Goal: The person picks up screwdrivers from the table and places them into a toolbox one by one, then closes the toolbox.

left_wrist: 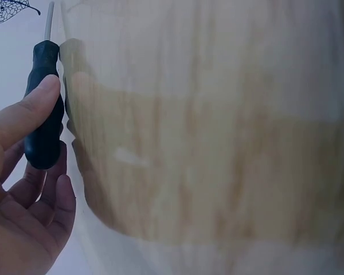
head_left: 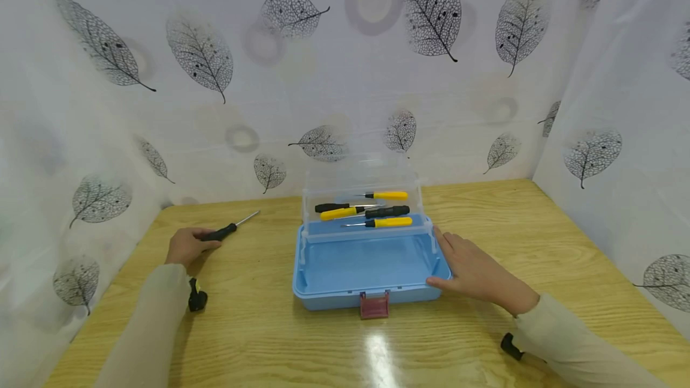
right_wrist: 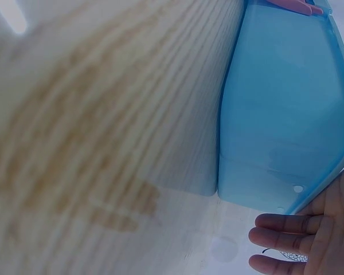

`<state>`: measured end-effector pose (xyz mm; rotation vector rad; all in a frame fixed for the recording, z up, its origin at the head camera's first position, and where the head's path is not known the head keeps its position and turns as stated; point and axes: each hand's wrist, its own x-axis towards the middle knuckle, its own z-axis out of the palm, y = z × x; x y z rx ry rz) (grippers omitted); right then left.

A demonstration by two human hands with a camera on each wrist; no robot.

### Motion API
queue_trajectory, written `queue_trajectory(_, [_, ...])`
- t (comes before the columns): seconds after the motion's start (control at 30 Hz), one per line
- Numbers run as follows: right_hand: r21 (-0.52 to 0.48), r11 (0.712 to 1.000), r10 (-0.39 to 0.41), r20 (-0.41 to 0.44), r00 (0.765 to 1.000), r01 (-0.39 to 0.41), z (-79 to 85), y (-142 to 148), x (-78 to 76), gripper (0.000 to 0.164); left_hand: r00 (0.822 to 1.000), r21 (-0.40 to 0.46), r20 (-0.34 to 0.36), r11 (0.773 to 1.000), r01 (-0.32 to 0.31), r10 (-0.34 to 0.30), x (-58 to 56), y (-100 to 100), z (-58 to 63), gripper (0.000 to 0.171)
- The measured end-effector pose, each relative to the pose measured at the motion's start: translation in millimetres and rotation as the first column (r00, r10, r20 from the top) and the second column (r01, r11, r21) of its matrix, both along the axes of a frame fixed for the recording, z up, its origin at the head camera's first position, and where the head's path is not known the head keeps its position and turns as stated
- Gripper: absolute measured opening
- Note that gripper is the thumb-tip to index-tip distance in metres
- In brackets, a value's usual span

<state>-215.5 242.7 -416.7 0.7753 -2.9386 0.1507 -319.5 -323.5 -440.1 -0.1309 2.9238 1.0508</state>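
Observation:
At the table's left, my left hand (head_left: 187, 246) grips a screwdriver (head_left: 220, 233) by its dark handle. The thumb lies along that handle in the left wrist view, and the metal shaft points away. A blue toolbox (head_left: 372, 299) stands in the middle with its clear lid (head_left: 361, 169) raised. Several screwdrivers with yellow or black handles, one a yellow screwdriver (head_left: 396, 222), lie in the clear upper tray (head_left: 308, 217). My right hand (head_left: 474, 265) rests against the box's right side, thumb at the front corner. In the right wrist view its fingers extend past the blue wall (right_wrist: 286, 103).
A wooden table (head_left: 242, 328) carries everything. A leaf-patterned white curtain (head_left: 334, 88) closes off the back and both sides. A dark red latch (head_left: 374, 306) hangs at the toolbox's front. Black wrist devices sit by both sleeves.

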Motion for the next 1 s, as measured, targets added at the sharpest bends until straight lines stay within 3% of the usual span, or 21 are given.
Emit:
queue_trajectory(0.57, [-0.008, 1.000, 0.001, 0.006, 1.000, -0.001, 4.0, -2.1, 2.8, 0.099, 0.999, -0.005, -0.023, 1.000, -0.028, 0.028, 3.8, 1.8, 1.1, 0.055])
queue_trajectory(1.0, [-0.015, 1.000, 0.012, -0.009, 1.000, -0.012, 4.8, -2.5, 3.2, 0.099, 0.999, 0.075, -0.013, 0.997, -0.030, 0.031, 6.9, 9.5, 9.2, 0.053])
